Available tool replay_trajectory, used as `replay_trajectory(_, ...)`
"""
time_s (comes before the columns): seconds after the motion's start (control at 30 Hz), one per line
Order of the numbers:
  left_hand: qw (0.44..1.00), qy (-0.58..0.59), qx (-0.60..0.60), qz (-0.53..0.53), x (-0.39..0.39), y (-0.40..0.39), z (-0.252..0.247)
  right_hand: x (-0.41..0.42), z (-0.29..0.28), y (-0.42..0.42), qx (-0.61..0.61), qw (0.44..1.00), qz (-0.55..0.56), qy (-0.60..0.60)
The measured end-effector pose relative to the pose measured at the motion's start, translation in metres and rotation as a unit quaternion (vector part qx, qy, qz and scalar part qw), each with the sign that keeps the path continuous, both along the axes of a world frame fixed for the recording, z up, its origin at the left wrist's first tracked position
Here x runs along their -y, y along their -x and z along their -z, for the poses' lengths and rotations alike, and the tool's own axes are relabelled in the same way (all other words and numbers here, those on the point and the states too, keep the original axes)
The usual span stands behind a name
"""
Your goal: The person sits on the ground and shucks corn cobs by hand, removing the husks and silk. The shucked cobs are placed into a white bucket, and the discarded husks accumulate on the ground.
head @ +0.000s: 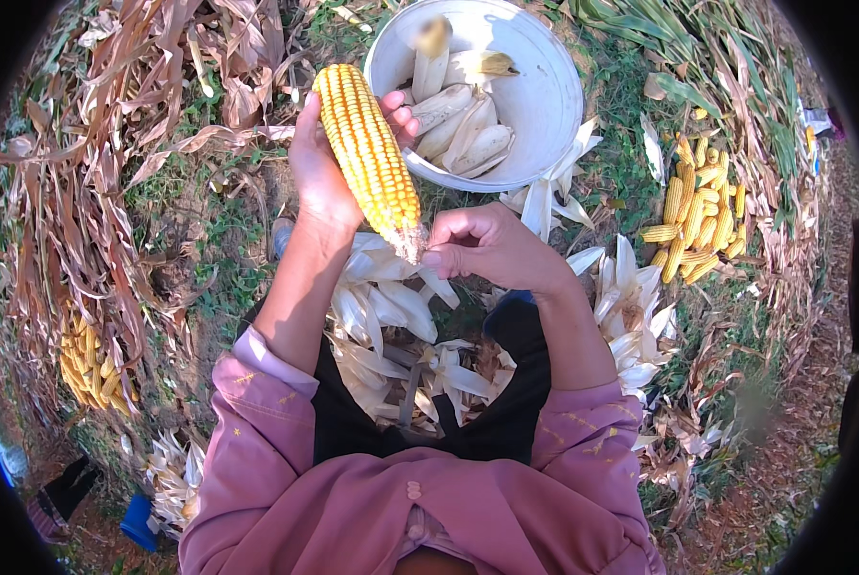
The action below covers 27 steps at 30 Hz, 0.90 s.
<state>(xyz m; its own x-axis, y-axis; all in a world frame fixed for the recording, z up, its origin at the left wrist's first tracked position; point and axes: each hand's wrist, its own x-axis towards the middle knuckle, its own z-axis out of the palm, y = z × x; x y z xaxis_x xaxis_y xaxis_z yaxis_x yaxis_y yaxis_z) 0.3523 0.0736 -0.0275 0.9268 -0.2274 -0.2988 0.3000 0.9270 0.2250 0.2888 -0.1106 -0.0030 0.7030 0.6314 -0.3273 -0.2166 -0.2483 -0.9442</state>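
Observation:
A husked yellow corn cob (368,147) lies tilted in my left hand (327,176), its thick end up and its pale, ragged end toward my right hand (483,244). The left palm is under the cob and the fingertips show on its far side. My right thumb and forefinger are closed together right at the ragged end; whether they pinch a strand there is too small to tell. Just beyond the hands stands a white plastic bucket (544,108) with several unhusked cobs (473,129) in it. Pale corn husks (393,302) lie below the hands, between my legs.
Bare yellow cobs lie in a heap (699,215) at the right and another heap (95,366) at the left. Dry corn stalks (77,165) cover the left side; greener stalks (746,93) lie at upper right. More husks (631,316) sit beside my right arm. A blue object (139,523) is at lower left.

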Motion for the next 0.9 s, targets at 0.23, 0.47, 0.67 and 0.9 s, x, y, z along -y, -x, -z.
replay_trajectory(0.23,0.999,-0.031,0.018,-0.031,-0.005,-0.002,0.005,0.006,0.038,0.021,0.272,0.868,-0.086,0.406)
replay_trajectory(0.47,0.988,-0.141,-0.007,-0.057,0.003,0.001,0.003,-0.004,0.025,-0.003,0.026,0.965,0.255,0.053)
replay_trajectory(0.67,0.989,-0.137,0.045,0.017,0.024,0.014,-0.007,-0.023,0.015,-0.002,-0.013,0.957,0.284,-0.053)
replay_trajectory(0.9,0.95,-0.245,0.153,0.12,0.02,0.02,-0.01,-0.014,0.01,-0.005,-0.141,0.917,0.324,-0.183)
